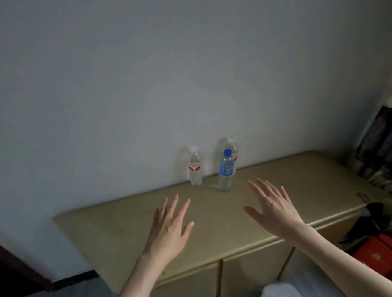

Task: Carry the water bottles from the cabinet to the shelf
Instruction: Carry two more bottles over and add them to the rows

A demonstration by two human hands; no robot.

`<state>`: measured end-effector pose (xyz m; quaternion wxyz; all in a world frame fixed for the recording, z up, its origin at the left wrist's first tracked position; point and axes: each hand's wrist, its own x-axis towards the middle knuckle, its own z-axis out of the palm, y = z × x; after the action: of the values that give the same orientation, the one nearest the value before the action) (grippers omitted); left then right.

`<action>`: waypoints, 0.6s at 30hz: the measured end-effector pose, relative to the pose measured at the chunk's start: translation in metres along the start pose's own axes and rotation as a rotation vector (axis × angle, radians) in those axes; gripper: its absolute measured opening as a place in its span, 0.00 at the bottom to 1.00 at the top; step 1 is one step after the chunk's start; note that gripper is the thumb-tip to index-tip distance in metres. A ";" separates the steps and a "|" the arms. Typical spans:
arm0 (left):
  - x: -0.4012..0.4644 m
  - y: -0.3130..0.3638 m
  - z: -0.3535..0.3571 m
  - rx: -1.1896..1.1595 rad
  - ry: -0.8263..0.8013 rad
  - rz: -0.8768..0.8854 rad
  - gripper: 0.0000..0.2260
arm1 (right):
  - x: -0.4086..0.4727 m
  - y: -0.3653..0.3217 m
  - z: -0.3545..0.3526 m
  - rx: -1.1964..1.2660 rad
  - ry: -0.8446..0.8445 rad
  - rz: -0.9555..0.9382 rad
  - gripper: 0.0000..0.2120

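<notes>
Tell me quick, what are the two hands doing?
Left hand: open, fingers spread, holding nothing.
Right hand: open, fingers spread, holding nothing.

Both hands (221, 220) hover spread above the cabinet (116, 230), three bottles (226, 170) beyond.

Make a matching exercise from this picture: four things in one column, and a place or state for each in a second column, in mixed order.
Things:
1. blue-capped bottle
2. left red-labelled bottle
3. left hand
4. red boxes

Places or states:
A. on the floor, right of the cabinet
B. open, holding nothing
C. nearest the hands, in front of another bottle
D. standing alone near the wall

Pairs: 1-C, 2-D, 3-B, 4-A
</notes>
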<state>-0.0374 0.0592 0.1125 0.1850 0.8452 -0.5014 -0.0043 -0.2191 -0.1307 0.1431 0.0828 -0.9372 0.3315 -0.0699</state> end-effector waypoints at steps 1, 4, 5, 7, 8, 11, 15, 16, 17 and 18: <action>0.014 -0.005 0.009 -0.004 -0.029 -0.001 0.26 | 0.014 0.006 0.005 0.000 -0.017 0.011 0.33; 0.059 -0.021 0.033 0.011 -0.078 -0.019 0.25 | 0.061 0.027 0.020 -0.011 -0.069 0.053 0.31; 0.073 -0.024 0.040 0.014 -0.093 -0.010 0.25 | 0.075 0.033 0.022 -0.025 -0.088 0.064 0.30; 0.110 -0.029 0.053 0.026 -0.111 -0.002 0.25 | 0.115 0.050 0.028 -0.040 -0.116 0.071 0.30; 0.130 -0.032 0.059 0.041 -0.113 -0.014 0.26 | 0.136 0.058 0.031 -0.041 -0.124 0.067 0.30; 0.187 -0.033 0.066 0.036 -0.082 -0.033 0.28 | 0.199 0.081 0.035 -0.023 -0.138 0.039 0.29; 0.259 -0.033 0.075 0.019 -0.122 -0.118 0.27 | 0.271 0.106 0.043 -0.021 -0.197 -0.026 0.28; 0.276 -0.034 0.079 0.003 -0.116 -0.128 0.27 | 0.288 0.112 0.045 -0.014 -0.212 -0.047 0.28; 0.291 -0.037 0.084 -0.018 -0.112 -0.138 0.27 | 0.304 0.117 0.047 -0.004 -0.217 -0.070 0.27; 0.304 -0.039 0.089 -0.028 -0.126 -0.153 0.26 | 0.320 0.122 0.050 0.006 -0.215 -0.094 0.27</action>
<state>0.1294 -0.2092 0.0712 0.1642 0.8765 -0.4457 -0.0786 -0.0379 -0.4208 0.0941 0.1174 -0.9536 0.2761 0.0264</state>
